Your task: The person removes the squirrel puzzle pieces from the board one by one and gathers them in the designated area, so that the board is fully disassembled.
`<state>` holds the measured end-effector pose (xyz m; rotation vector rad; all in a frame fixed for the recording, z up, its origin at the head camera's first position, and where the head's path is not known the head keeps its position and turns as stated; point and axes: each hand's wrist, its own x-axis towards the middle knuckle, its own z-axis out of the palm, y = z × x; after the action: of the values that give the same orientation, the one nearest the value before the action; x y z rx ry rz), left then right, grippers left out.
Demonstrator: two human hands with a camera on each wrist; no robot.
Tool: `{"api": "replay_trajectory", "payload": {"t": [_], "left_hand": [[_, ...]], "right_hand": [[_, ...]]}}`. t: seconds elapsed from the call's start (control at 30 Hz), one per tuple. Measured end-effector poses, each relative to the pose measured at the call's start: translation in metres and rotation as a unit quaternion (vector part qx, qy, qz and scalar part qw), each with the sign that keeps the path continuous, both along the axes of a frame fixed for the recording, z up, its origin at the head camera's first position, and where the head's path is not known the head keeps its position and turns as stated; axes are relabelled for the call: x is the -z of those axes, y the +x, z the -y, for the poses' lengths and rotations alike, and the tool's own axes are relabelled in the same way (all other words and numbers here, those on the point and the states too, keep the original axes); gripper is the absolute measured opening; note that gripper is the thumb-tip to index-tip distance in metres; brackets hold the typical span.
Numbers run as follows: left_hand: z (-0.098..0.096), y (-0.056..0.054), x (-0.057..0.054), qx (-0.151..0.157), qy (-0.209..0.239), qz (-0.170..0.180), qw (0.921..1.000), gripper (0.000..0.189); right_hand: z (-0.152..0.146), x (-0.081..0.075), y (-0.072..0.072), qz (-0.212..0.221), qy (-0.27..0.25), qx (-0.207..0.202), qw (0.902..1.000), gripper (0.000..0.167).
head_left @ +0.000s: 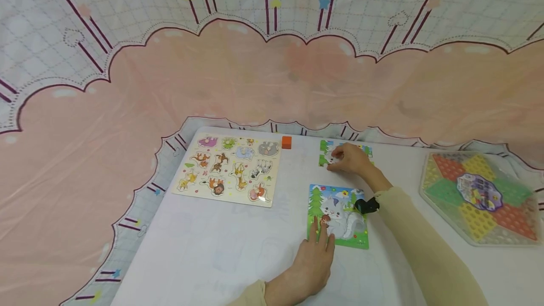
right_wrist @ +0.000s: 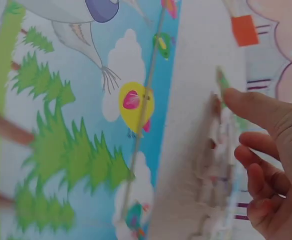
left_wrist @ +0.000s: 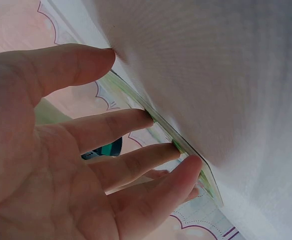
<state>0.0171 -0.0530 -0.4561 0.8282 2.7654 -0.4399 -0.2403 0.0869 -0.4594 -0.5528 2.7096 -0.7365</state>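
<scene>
My left hand [head_left: 303, 266] rests with extended fingers on the lower left of a squirrel picture puzzle [head_left: 340, 237]. In the left wrist view, several fingertips touch the thin puzzle board [left_wrist: 158, 117] while the thumb lies beside its edge. Farther back, my right hand [head_left: 352, 158] bends its fingers over a second picture puzzle [head_left: 325, 147] in green, white and blue. Its thumb and forefinger appear to pinch a small puzzle piece [right_wrist: 221, 79] at that puzzle's left side; the right wrist view is blurred there. The hand covers much of this puzzle.
Left on the white table [head_left: 221, 249] lies an animal peg puzzle board [head_left: 229, 195]. A small orange block [head_left: 286, 142] stands near its corner. At the right is a clear-lidded game box [head_left: 480, 197] with coloured triangles. Patterned cloth [head_left: 272, 74] hangs behind the table.
</scene>
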Motion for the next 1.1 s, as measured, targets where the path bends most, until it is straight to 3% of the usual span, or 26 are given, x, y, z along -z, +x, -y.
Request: {"api": "replay_trajectory", "payload": {"t": [0.2,0.33,0.47,0.6,0.73,0.9,1.1], "left_hand": [[-0.002,-0.003,0.000,-0.010,0.003,0.006,0.9999,0.063],[-0.001,-0.004,0.000,-0.009,0.008,-0.004,0.9999,0.063],[-0.001,-0.004,0.001,-0.011,0.021,-0.020,0.9995,0.062],[0.000,-0.005,0.001,-0.015,0.037,-0.032,0.9987,0.058],[0.001,-0.006,0.001,-0.011,0.057,-0.034,0.9977,0.055],[0.003,-0.007,-0.001,-0.013,0.074,-0.030,0.9967,0.052],[0.004,-0.010,-0.002,-0.020,0.091,-0.011,0.9956,0.051]], "right_hand": [[-0.018,-0.013,0.020,-0.036,-0.035,-0.006,0.9987,0.035],[-0.037,-0.013,0.047,-0.032,-0.075,-0.033,0.9961,0.025],[-0.054,-0.004,0.079,-0.016,-0.072,-0.049,0.9961,0.019],[-0.068,0.000,0.107,-0.018,-0.052,-0.052,0.9971,0.021],[-0.078,-0.001,0.131,-0.002,-0.067,-0.050,0.9965,0.033],[-0.080,0.004,0.151,0.005,-0.089,-0.060,0.9942,0.046],[-0.079,0.010,0.162,-0.011,-0.103,-0.053,0.9932,0.041]]}}
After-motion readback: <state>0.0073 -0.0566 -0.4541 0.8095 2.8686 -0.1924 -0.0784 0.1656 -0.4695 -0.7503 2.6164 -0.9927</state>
